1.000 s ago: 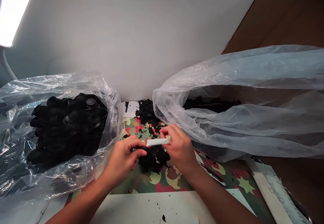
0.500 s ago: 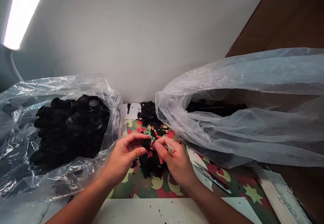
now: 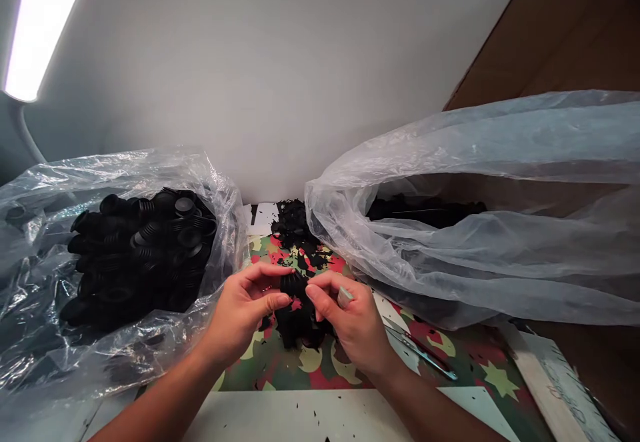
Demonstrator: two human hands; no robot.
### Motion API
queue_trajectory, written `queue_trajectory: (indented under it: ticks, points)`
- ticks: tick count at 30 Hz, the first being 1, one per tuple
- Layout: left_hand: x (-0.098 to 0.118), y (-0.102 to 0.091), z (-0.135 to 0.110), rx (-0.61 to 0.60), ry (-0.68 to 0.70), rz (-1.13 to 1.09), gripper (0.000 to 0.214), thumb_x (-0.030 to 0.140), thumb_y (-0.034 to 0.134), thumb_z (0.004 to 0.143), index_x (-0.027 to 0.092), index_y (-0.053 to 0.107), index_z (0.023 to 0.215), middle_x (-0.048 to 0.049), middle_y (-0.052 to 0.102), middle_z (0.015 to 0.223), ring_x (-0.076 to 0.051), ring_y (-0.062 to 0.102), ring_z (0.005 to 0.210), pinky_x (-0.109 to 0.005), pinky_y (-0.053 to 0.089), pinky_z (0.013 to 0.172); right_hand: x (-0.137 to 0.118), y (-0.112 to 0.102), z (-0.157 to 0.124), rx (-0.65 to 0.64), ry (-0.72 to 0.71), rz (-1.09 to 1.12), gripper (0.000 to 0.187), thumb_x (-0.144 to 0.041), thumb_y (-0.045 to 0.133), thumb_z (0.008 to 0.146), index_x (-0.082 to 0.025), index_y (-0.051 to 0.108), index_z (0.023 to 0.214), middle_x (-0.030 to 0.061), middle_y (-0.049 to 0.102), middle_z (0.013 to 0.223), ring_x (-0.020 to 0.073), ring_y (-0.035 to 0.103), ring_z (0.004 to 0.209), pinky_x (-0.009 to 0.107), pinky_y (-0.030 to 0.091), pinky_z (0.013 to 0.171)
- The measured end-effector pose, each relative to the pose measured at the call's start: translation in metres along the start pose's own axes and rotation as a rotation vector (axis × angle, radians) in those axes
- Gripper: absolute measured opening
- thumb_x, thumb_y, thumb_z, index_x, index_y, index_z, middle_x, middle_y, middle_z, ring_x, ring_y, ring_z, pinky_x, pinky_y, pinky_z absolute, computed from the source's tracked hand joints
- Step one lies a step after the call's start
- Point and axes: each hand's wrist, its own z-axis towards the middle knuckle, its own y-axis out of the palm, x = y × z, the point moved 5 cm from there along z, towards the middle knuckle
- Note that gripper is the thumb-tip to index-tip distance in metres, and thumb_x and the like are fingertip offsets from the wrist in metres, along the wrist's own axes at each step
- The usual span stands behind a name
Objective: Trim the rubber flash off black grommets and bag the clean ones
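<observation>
Between the thumb and fingers of my left hand (image 3: 253, 295) is a small black ribbed rubber bellows (image 3: 292, 285), held on its side. My right hand (image 3: 345, 305) is closed in a pinch at the right end of the bellows; whether the fingertips grip its edge or a scrap is too small to tell. A pale green piece (image 3: 345, 297), like the end of a tool, sticks up out of the right hand's grip, its other end hidden by the fingers. Beneath both hands lies a heap of black rubber scraps (image 3: 297, 327).
On the left, an open clear plastic bag (image 3: 220, 195) holds several black bellows (image 3: 145, 255). A cloudy bag (image 3: 450, 282) with black pieces lies to the right. Metal scissors or tweezers (image 3: 423, 352) rest by my right forearm. More scraps (image 3: 293, 222) are piled near the wall; a lamp (image 3: 45, 29) shines upper left.
My right fingertips have come up against the bellows' right end, and the pale green piece has turned in the grip and shows more. My left hand has hardly moved.
</observation>
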Motion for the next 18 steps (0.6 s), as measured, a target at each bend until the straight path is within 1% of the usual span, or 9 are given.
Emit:
queue_trajectory:
  ticks: [2, 4, 6, 8, 9, 11, 14, 16, 18]
  points:
    - [0.001, 0.0, 0.0, -0.004, -0.005, -0.001, 0.032, 0.025, 0.091, 0.06, 0.018, 0.079, 0.089, -0.0048, 0.075, 0.084, -0.02, 0.068, 0.077, -0.03, 0.057, 0.071, 0.0, 0.0, 0.0, 0.002, -0.012, -0.009, 0.028, -0.045, 0.063, 0.085, -0.019, 0.066, 0.074, -0.0041, 0.051, 0.054, 0.0116, 0.046, 0.05, 0.023, 0.038, 0.047]
    - [0.001, 0.001, 0.0, -0.014, -0.011, -0.028, 0.032, 0.027, 0.092, 0.061, 0.018, 0.079, 0.09, -0.0049, 0.074, 0.085, -0.019, 0.067, 0.078, -0.029, 0.056, 0.072, -0.002, 0.0, 0.001, -0.024, -0.045, -0.014, 0.027, -0.043, 0.063, 0.087, -0.019, 0.068, 0.076, -0.0039, 0.053, 0.054, 0.0118, 0.048, 0.05, 0.023, 0.04, 0.049]
    - [0.001, 0.001, 0.001, -0.035, -0.034, -0.117, 0.033, 0.032, 0.091, 0.065, 0.019, 0.079, 0.094, -0.0049, 0.073, 0.089, -0.018, 0.066, 0.08, -0.027, 0.055, 0.074, -0.003, -0.001, 0.002, -0.04, -0.096, -0.011, 0.025, -0.041, 0.059, 0.091, -0.019, 0.071, 0.085, -0.0036, 0.055, 0.056, 0.0123, 0.051, 0.053, 0.024, 0.044, 0.055]
    - [0.0, 0.002, 0.001, -0.063, -0.068, -0.241, 0.032, 0.035, 0.088, 0.07, 0.02, 0.079, 0.096, -0.0053, 0.072, 0.094, -0.017, 0.066, 0.082, -0.028, 0.055, 0.078, -0.002, -0.004, 0.004, -0.004, -0.145, -0.002, 0.025, -0.038, 0.055, 0.094, -0.019, 0.071, 0.093, -0.0034, 0.057, 0.059, 0.0127, 0.053, 0.056, 0.024, 0.045, 0.059]
    - [0.0, 0.003, 0.002, -0.077, -0.086, -0.296, 0.031, 0.034, 0.088, 0.071, 0.019, 0.079, 0.097, -0.0055, 0.072, 0.096, -0.017, 0.066, 0.084, -0.029, 0.055, 0.08, -0.001, -0.006, 0.004, 0.024, -0.156, 0.002, 0.024, -0.038, 0.053, 0.095, -0.02, 0.069, 0.093, -0.0034, 0.056, 0.06, 0.0126, 0.053, 0.057, 0.024, 0.044, 0.058]
    - [-0.002, 0.004, 0.001, -0.11, -0.128, -0.368, 0.029, 0.032, 0.086, 0.074, 0.019, 0.079, 0.098, -0.006, 0.073, 0.097, -0.018, 0.067, 0.087, -0.03, 0.055, 0.086, 0.003, -0.01, 0.005, 0.051, -0.157, 0.011, 0.024, -0.038, 0.052, 0.096, -0.02, 0.066, 0.088, -0.0042, 0.054, 0.058, 0.012, 0.05, 0.054, 0.023, 0.041, 0.055]
    - [-0.005, 0.007, -0.001, -0.164, -0.191, -0.429, 0.029, 0.032, 0.084, 0.077, 0.018, 0.078, 0.102, -0.0074, 0.076, 0.099, -0.018, 0.069, 0.089, -0.031, 0.055, 0.09, 0.009, -0.01, 0.005, 0.013, -0.133, 0.039, 0.032, -0.044, 0.048, 0.097, -0.02, 0.062, 0.082, -0.0051, 0.049, 0.054, 0.0119, 0.046, 0.05, 0.023, 0.035, 0.05]
    - [-0.005, 0.008, -0.002, -0.196, -0.213, -0.459, 0.029, 0.031, 0.083, 0.079, 0.018, 0.077, 0.103, -0.0086, 0.077, 0.099, -0.019, 0.07, 0.091, -0.032, 0.054, 0.093, 0.011, -0.01, 0.005, 0.011, -0.131, 0.033, 0.04, -0.048, 0.045, 0.099, -0.019, 0.06, 0.075, -0.0044, 0.047, 0.053, 0.0119, 0.045, 0.05, 0.024, 0.034, 0.05]
    - [-0.006, 0.009, -0.002, -0.208, -0.223, -0.475, 0.027, 0.03, 0.081, 0.08, 0.017, 0.077, 0.103, -0.0091, 0.078, 0.1, -0.019, 0.071, 0.091, -0.032, 0.054, 0.095, 0.011, -0.011, 0.004, 0.042, -0.134, -0.009, 0.045, -0.05, 0.042, 0.1, -0.02, 0.058, 0.071, -0.0041, 0.047, 0.053, 0.0119, 0.044, 0.05, 0.024, 0.034, 0.051]
